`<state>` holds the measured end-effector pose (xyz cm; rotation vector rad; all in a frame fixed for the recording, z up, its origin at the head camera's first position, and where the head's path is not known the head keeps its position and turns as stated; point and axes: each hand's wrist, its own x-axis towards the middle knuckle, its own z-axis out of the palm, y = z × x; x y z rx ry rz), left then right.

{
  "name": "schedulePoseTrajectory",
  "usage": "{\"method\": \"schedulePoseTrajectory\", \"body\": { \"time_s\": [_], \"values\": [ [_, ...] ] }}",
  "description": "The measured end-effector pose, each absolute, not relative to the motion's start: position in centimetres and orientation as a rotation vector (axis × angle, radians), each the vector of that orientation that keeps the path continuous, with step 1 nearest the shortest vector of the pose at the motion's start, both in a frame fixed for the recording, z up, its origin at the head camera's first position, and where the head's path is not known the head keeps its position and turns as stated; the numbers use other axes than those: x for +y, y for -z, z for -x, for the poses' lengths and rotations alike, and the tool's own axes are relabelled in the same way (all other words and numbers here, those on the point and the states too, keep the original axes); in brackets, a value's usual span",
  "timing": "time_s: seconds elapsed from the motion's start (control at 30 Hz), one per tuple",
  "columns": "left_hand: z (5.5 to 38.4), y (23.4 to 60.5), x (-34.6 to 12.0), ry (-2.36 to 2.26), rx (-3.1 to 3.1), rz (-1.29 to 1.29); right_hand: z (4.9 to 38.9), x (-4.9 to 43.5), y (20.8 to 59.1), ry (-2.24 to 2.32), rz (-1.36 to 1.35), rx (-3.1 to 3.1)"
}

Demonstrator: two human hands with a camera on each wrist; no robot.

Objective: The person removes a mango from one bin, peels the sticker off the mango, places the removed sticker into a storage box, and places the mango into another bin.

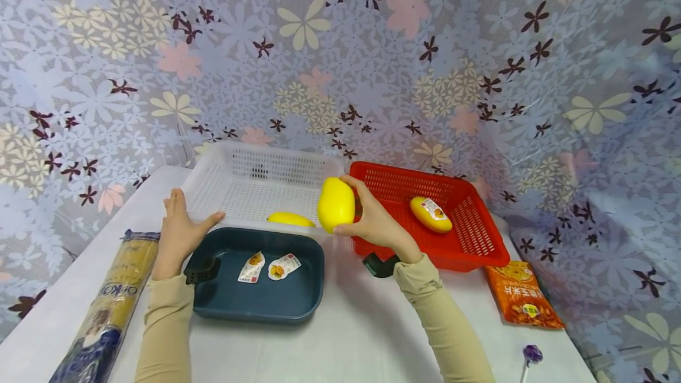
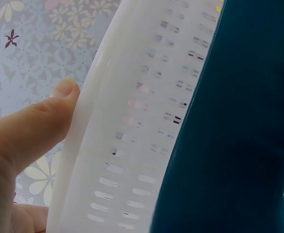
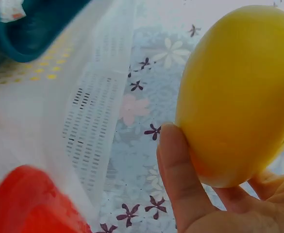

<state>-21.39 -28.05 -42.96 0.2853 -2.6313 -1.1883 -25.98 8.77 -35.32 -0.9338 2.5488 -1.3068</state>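
A yellow mango (image 1: 336, 204) is in my right hand (image 1: 372, 220), held up between thumb and fingers over the gap between the two baskets. The right wrist view shows the mango (image 3: 239, 97) large, with the hand (image 3: 219, 208) below it. My left hand (image 1: 178, 232) is at the front left corner of the white basket (image 1: 213, 179), thumb and fingers spread. In the left wrist view its thumb (image 2: 49, 111) appears against the basket's rim (image 2: 91, 111). Another mango (image 1: 291, 218) lies in the white basket, partly hidden by the front wall. A stickered mango (image 1: 420, 213) lies in the red basket (image 1: 452, 262).
In front of the white basket stands a dark blue tray (image 1: 255, 306) holding two stickers, one sticker (image 1: 252, 268) left of the other (image 1: 284, 266). A long noodle pack (image 1: 114, 294) lies left. At right are an orange snack bag (image 1: 524, 297) and a purple lollipop (image 1: 532, 353).
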Motion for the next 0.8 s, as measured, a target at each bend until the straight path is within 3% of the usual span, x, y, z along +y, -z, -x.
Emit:
{"method": "schedulePoseTrajectory", "body": {
  "time_s": [0.5, 0.8],
  "values": [
    [21.3, 43.1, -28.3, 1.209, -2.629, -0.278, 32.7, 2.0, 36.3, 1.245, 0.792, 2.562],
    [21.5, 43.0, -28.4, 1.206, -2.633, -0.28, 34.4, 0.7, 38.5, 1.246, 0.483, 2.434]
  ]
}}
